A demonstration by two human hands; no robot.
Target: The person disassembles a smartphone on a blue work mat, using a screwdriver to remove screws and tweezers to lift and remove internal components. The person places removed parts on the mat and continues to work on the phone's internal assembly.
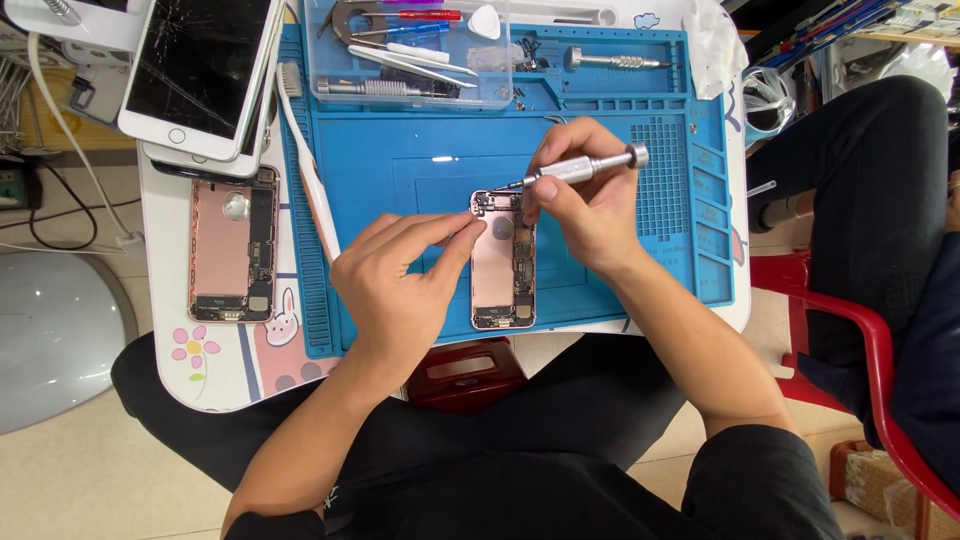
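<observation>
One opened rose-gold phone shell with its circuit parts bared lies flat near the middle of the blue silicone work mat, long axis running away from the person. Right hand pinches a slim silver metal screwdriver between thumb and curled fingers; its tip meets the shell's top edge, handle slanting up to the right. Left hand sits just left of the shell, thumb and forefinger nearly closed, tips touching the shell's upper left corner; whether they grip anything small cannot be told.

Bare mat shows above the shell and to its right, up to the gridded patch. Mat's near edge runs just below the shell. At the mat's left border lies a white toothbrush; beyond it a second opened pink phone body and a cracked white-faced phone. A clear plastic tray of tools sits along the mat's far edge.
</observation>
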